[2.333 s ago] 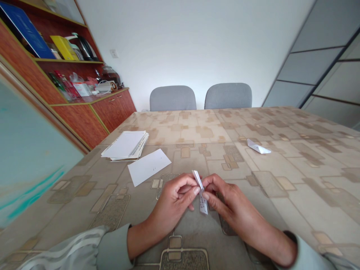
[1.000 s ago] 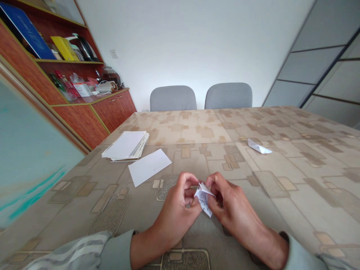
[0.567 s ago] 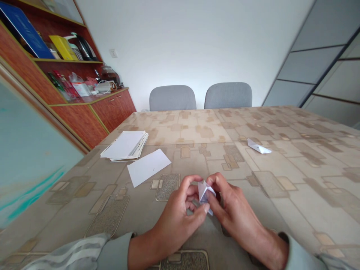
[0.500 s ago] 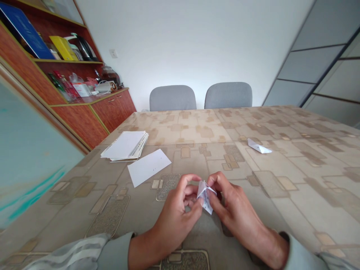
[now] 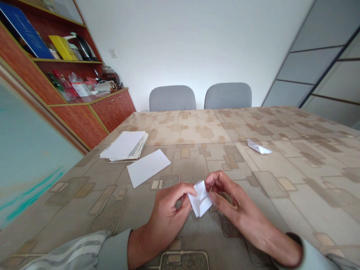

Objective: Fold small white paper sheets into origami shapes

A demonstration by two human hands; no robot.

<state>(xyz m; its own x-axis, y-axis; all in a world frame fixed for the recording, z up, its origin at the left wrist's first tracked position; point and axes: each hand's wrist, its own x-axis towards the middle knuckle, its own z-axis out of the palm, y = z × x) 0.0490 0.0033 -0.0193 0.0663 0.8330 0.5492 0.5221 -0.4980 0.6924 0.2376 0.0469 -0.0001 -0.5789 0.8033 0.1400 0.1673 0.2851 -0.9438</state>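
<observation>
A small folded piece of white paper point(image 5: 200, 201), with creases and flaps across its face, is between my two hands just above the table. My left hand point(image 5: 171, 212) is closed, pinching its left edge between thumb and forefinger. At its right side is my right hand point(image 5: 234, 200), with curled fingertips at the upper right corner and a slightly blurred thumb at the right edge. Further off to the right lies another folded paper point(image 5: 258, 147), shaped like a small boat. A flat white sheet point(image 5: 149, 167) rests to the left, beside a stack of paper point(image 5: 123, 145).
The patterned table point(image 5: 281, 210) stretches away on all sides of my hands. Two grey chairs point(image 5: 172, 98) stand at its far side by the wall. On the left is a wooden cabinet point(image 5: 112, 112) with bottles, boxes and a kettle point(image 5: 84, 47).
The folded paper has turned and now shows a broader, squarer face. My left fingers have shifted into a pinch on its left edge, and my right hand has moved slightly right.
</observation>
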